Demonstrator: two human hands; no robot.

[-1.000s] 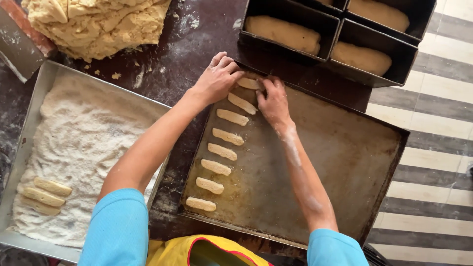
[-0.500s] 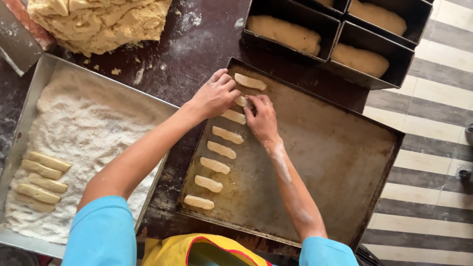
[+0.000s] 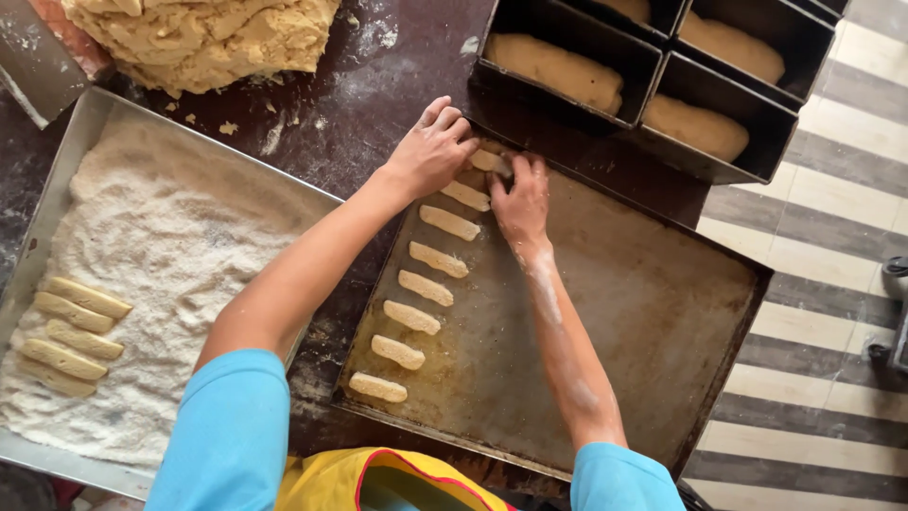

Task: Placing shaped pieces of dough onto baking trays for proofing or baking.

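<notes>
Table: dark and dusted with flour; it carries everything below.
Flour tray: light metal, on your left, filled with white flour; five coated dough sticks lie at its left edge.
Baking tray: dark, flat and low-rimmed, directly in front of you; most of its surface is bare.
Dough mass: large, rough, yellowish heap at the top left of the table.
Loaf pans: black and deep, just beyond the baking tray, each holding a shaped loaf.
Row of sticks: seven pieces in one column down the left side of the baking tray, lying apart from one another.
Top stick: sits at the far left corner of the baking tray, between both hands.
Left hand: fingers curved over the stick's left end, touching it.
Right hand: fingertips pressed on the stick's right end; not closed around it.
Handling: expect the stick to be light, soft and easily dented or bent. Support both ends together and press lightly; the flour coat should limit sticking.
</notes>
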